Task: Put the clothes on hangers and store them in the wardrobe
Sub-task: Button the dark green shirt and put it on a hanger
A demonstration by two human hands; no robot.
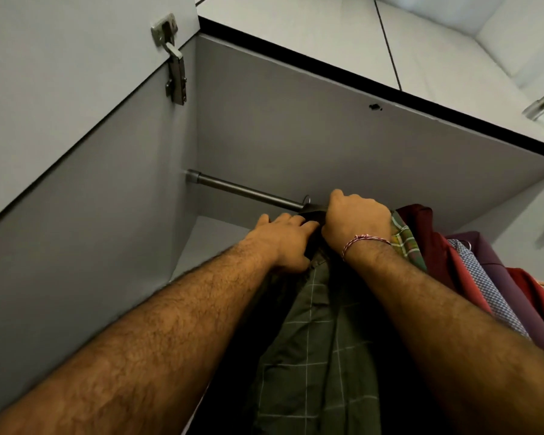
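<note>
Dark green checked cloth, a shirt (308, 350), hangs down between the person's two forearms inside the open grey wardrobe (107, 215), its top up at the metal rail (242, 191), where a dark hanger (311, 211) has its hook by the bar. The right hand (357, 222), a red-and-white thread bracelet (363, 240) at its wrist, is curled closed around the hanger's top, while the left hand (285, 238) lies against the hanger with its fingers fairly straight and its thumb tucked under by the collar. Just to the right hang other clothes (471, 271): a light green plaid, maroon, blue-dotted and purple ones, packed close.
</note>
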